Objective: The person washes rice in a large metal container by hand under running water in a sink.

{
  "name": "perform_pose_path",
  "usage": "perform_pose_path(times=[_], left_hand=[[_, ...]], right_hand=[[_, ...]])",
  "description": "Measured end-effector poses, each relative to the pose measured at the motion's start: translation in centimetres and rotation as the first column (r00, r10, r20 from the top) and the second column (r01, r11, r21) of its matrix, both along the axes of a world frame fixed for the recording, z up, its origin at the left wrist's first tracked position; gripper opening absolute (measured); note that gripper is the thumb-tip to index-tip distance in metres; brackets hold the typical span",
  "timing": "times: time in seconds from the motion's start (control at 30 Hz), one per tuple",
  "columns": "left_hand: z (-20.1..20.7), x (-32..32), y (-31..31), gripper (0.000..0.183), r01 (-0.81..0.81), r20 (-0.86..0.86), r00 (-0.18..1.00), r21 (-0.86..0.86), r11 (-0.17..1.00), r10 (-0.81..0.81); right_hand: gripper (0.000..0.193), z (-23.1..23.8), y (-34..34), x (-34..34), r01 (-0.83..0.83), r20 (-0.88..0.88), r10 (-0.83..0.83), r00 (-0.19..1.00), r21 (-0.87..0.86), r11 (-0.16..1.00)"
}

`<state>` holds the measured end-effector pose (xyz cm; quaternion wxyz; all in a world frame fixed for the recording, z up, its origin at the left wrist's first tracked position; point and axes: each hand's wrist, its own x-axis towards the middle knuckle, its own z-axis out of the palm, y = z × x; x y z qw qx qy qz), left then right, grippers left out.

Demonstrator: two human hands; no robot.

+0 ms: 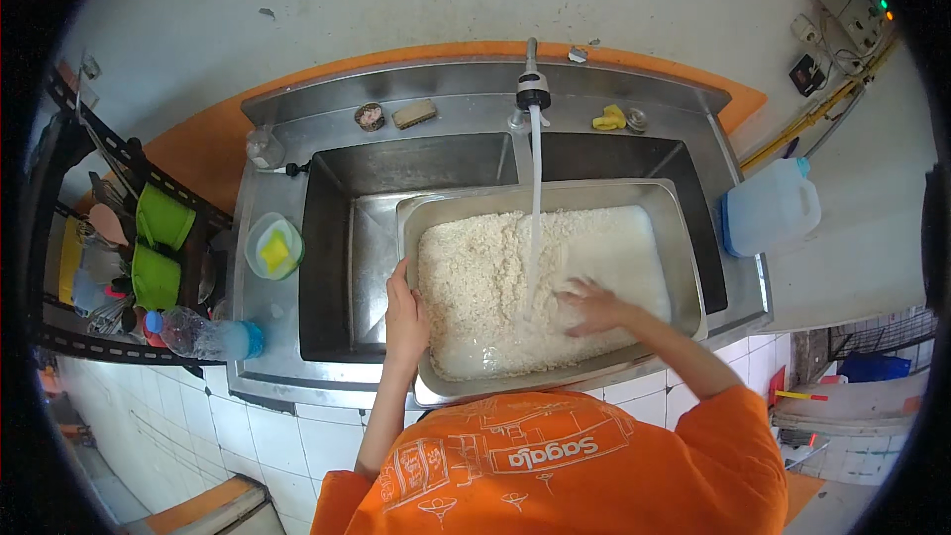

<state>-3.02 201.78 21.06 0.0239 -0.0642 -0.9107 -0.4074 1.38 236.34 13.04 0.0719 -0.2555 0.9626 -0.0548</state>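
Note:
A large rectangular metal pan (686, 248) rests across the double sink, mostly over its right side. White rice grains (466, 282) lie heaped in it, with milky water (639, 243) along the right part and near edge. From the tap (533, 89) a stream of water (537, 163) falls into the rice. My left hand (404, 322) holds the pan's left wall, thumb pointing up along the rim. Over the rice, right of the stream, my right hand (594, 309) has its fingers spread and holds nothing; slight blur hides whether the fingertips touch the grains.
On the left counter stand a bowl (260, 238) with a yellow sponge (274, 250) and a plastic bottle (203, 335). A scrubbing block (414, 114) and yellow cloth (610, 118) lie behind the basins. A jug (768, 208) stands right; a utensil rack (109, 238) is far left.

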Motion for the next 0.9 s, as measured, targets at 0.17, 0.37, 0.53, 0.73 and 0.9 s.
perform_pose_path(times=[0.17,0.37,0.53,0.73,0.9], left_hand=[[0.0,-0.4,0.7,0.046,0.031,-0.013,0.999,0.029,0.999,-0.031],[-0.2,-0.1,0.2,0.046,0.013,-0.004,1.0,0.051,0.999,-0.013],[0.4,-0.1,0.6,0.045,0.015,0.024,1.0,0.051,0.999,-0.016],[0.7,0.0,0.7,0.046,-0.006,0.068,0.998,0.071,0.997,0.001],[0.1,0.1,0.0,0.048,-0.007,0.031,1.0,0.025,1.0,0.007]], right_hand=[[0.077,-4.4,7.7,-6.4,0.254,0.656,-0.466,0.594,0.397,0.882],[0.085,-2.4,0.7,-0.7,0.356,0.287,-0.383,0.878,0.145,0.923],[0.082,4.7,4.9,-4.3,0.123,0.736,-0.282,0.616,0.264,0.957],[0.069,-4.3,3.7,-3.0,0.54,0.162,-0.628,0.761,0.377,0.752],[0.049,5.4,2.0,-9.2,0.182,0.883,-0.335,0.327,0.289,0.94]])
